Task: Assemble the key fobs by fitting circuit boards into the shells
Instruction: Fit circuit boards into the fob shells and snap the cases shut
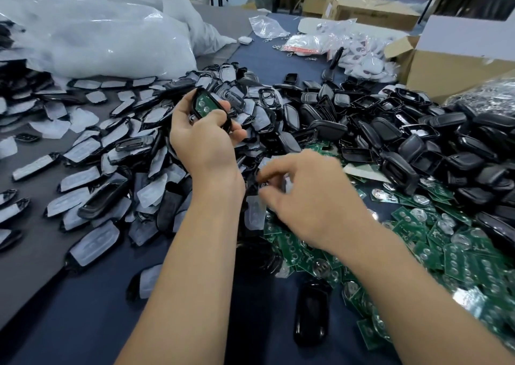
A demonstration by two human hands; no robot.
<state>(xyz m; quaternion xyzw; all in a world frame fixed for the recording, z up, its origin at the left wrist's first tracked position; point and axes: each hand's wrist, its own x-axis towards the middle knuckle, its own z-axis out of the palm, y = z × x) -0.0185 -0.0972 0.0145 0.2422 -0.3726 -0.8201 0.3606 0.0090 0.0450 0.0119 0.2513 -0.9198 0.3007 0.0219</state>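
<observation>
With the left hand gripping a black shell above the pile, its green circuit board could slip unseated if tilted, while the blurred right hand, its grasp unclear to me, reaches among loose boards.

the one view comes from a camera worn on the person's head, facing forward and down over a table. both forearms run up from the bottom edge, so the lens is close. the left hand, gripping a shell, sits just above the middle. the blurred right hand is below it and to its right. the wide angle takes in loose shells left of and beyond the hands, green boards right of the right hand, and, far beyond both, plastic bags and cardboard boxes.
</observation>
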